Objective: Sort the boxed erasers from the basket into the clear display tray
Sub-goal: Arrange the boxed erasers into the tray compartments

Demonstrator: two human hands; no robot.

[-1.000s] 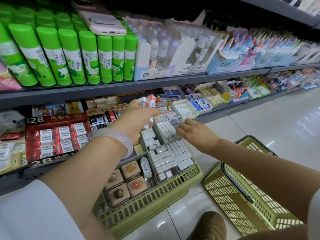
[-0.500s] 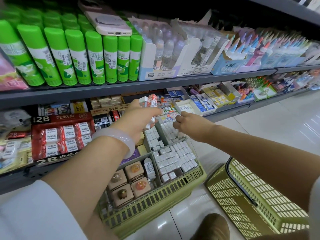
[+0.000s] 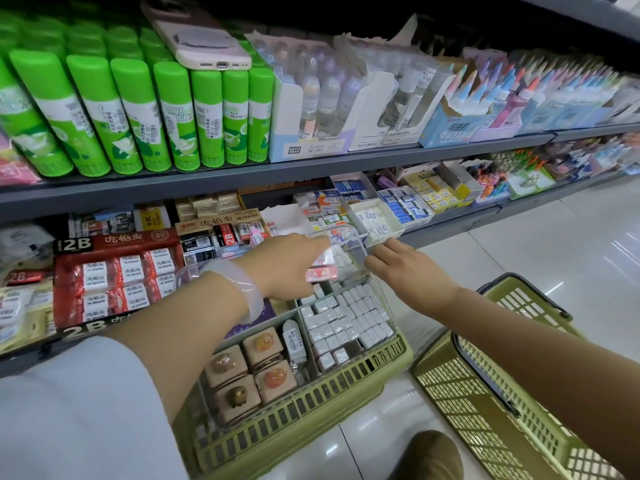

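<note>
A clear display tray (image 3: 387, 308) with several compartments rests on an olive green basket (image 3: 311, 407) below the shelf. Its compartments hold small white erasers (image 3: 346, 320) and brown boxed erasers (image 3: 252, 368). My left hand (image 3: 284, 265) reaches over the tray's far end and grips pink boxed erasers (image 3: 321, 271), held low over the far compartment. My right hand (image 3: 405, 271) is at the tray's far right corner, fingers curled on its clear wall.
A second olive basket (image 3: 502, 393) with a black handle stands on the floor at right. Shelves ahead carry red 2B eraser packs (image 3: 114, 271), green glue sticks (image 3: 138, 112) and a phone (image 3: 201, 39). My shoe (image 3: 429, 455) is below.
My left hand has come down from in front of the shelf with the pink erasers to the tray's far compartment. My right hand shifted to the tray's right corner.
</note>
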